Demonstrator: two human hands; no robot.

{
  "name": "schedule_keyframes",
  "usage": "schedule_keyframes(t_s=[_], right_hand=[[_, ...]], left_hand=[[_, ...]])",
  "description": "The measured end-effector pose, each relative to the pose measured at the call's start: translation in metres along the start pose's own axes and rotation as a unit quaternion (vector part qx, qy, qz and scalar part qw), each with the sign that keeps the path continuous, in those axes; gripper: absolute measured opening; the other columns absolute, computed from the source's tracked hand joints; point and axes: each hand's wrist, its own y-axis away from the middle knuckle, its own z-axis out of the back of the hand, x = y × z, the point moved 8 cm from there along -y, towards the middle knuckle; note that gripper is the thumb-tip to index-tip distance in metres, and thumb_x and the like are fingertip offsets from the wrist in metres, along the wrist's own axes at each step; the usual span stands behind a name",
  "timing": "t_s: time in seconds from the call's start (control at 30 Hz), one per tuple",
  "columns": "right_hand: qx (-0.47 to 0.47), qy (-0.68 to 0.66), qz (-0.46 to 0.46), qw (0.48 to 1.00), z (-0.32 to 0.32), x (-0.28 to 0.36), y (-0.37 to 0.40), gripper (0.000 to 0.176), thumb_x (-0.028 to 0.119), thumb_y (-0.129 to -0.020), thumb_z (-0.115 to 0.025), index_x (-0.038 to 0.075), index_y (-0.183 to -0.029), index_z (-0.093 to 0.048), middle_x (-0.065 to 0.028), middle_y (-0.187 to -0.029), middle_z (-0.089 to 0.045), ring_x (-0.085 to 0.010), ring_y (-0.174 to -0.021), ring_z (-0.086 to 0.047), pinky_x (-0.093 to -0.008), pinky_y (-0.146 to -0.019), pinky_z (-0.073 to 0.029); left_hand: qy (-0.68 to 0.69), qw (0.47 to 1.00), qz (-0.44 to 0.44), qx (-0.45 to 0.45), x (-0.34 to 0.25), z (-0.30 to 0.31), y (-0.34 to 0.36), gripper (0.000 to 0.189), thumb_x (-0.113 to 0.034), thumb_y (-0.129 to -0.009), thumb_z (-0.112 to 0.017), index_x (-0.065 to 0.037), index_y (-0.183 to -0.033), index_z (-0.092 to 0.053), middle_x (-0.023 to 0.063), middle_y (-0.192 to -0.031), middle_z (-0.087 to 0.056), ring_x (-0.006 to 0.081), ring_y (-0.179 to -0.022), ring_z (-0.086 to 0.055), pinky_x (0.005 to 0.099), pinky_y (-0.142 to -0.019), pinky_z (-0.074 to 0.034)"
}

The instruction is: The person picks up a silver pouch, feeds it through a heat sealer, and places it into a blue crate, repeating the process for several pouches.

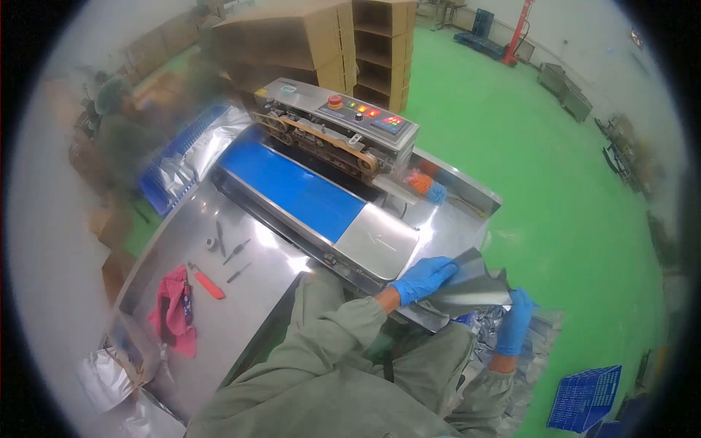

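Observation:
My left hand (426, 279), in a blue glove, is closed on the left edge of a grey-silver foil bag (475, 283). At the bag's right end, my right hand (515, 325), gloved the same way, grips its edge; some of its fingers are hidden. The bag is spread between both hands, above my lap. Below it lie more silver foil bags (488, 328). Just beyond my left hand is the steel end plate (380, 237) of a band sealing machine (339, 113) with a blue conveyor belt (292, 190).
On the steel table (241, 292) lie a red-handled tool (208, 283), small dark tools and a pink cloth (174, 314). A blue crate (171, 171) with foil bags stands beyond, near a blurred person (117, 124). Cardboard boxes (292, 36) stand behind the machine.

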Motion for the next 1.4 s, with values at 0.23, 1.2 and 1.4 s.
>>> schedule_keyframes(t_s=[0.23,1.2,1.4], right_hand=[[-0.023,-0.077,-0.019,0.997,-0.036,-0.018,0.014,0.02,0.008,-0.091,-0.049,-0.003,-0.104,-0.059,-0.0048,-0.097,-0.061,-0.0154,-0.092,-0.055,-0.0291,-0.084,-0.044],[-0.148,-0.084,0.135,0.976,-0.124,0.118,0.005,0.024,0.019,-0.093,-0.05,0.004,-0.075,-0.051,0.001,-0.073,-0.045,-0.0098,-0.072,-0.043,-0.0286,-0.064,-0.039],[-0.089,-0.043,0.108,0.989,-0.189,0.037,-0.016,0.027,0.022,-0.092,-0.051,0.006,-0.07,-0.049,0.0013,-0.067,-0.042,-0.0079,-0.06,-0.04,-0.0263,-0.052,-0.037]], left_hand=[[-0.006,0.995,-0.026,-0.098,-0.001,0.011,0.018,0.034,-0.031,-0.094,-0.048,0.0,-0.099,-0.06,0.0195,-0.086,-0.062,0.0309,-0.078,-0.06,0.0371,-0.073,-0.045],[0.155,0.925,-0.103,-0.332,-0.059,0.19,0.028,0.031,-0.024,-0.088,-0.055,0.001,-0.07,-0.058,-0.0023,-0.06,-0.048,0.0065,-0.059,-0.04,0.028,-0.053,-0.037],[0.088,0.946,-0.025,-0.31,0.096,0.235,-0.012,0.028,-0.021,-0.083,-0.051,0.002,-0.07,-0.062,0.0083,-0.06,-0.055,0.0148,-0.059,-0.051,0.0337,-0.058,-0.041]])
